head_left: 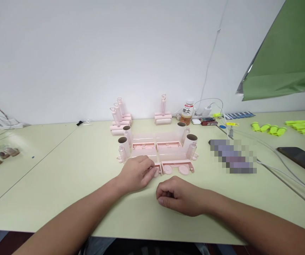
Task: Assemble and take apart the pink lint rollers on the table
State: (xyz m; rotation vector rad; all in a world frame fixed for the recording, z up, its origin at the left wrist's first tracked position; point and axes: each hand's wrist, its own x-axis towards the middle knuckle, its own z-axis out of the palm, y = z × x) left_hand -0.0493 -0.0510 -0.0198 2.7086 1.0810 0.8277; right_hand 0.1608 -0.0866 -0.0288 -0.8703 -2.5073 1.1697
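Observation:
My left hand [136, 173] rests on the pale green table [62, 170], its fingertips touching the near left pink plastic tray [156, 166] of a group of several pink trays [177, 165]. My right hand [177, 196] lies on the table just in front of the trays, fingers curled shut with nothing visible in them. White paper rolls [124, 144] and clear handles [122, 153] stand at the sides of the trays.
Assembled pink rollers [119, 120] stand at the back by the wall, another one [163, 115] beside a drink bottle [187, 112]. Cables [274, 156], a dark phone [299, 159], yellow-green parts [269, 128] and a green cloth [285, 60] are on the right. Small brown objects [1, 154] lie far left.

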